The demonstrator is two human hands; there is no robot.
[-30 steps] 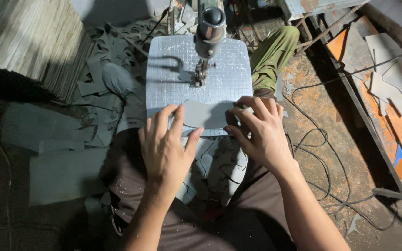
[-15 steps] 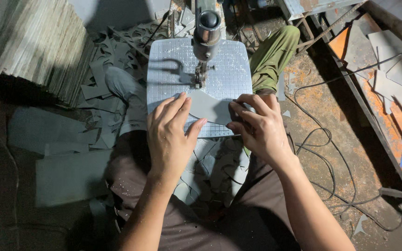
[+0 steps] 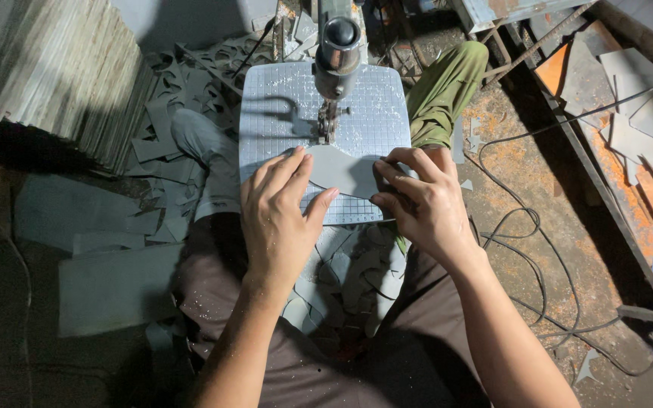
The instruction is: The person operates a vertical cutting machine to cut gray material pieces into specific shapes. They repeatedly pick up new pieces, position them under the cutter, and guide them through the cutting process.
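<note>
Under my fingertips lies a flat grey curved piece of sheet material (image 3: 341, 171), resting on the square gridded metal table (image 3: 281, 106) of a small cutting machine. My left hand (image 3: 277, 219) is spread flat, palm down, fingers extended and pressing on the near left part of the grey piece, thumb angled out to the right; it grips nothing. My right hand (image 3: 425, 204) has its fingers curled, the tips pinching and pressing the right edge of the same piece. Just beyond my fingers, the far edge of the piece meets the thin blade assembly (image 3: 326, 125), which hangs from the dark rounded machine head (image 3: 338, 45) above the table.

Below my wrists, pale grey offcuts (image 3: 341, 279) lie on my dark brown lap. Out past my left fingers, more grey scraps (image 3: 168, 136) litter the floor beside a tall stack of thin boards (image 3: 62, 68). Beyond my right fingers I see an olive green trouser leg (image 3: 444, 87), and farther right, black cables (image 3: 530, 249) trail over the rusty orange floor.
</note>
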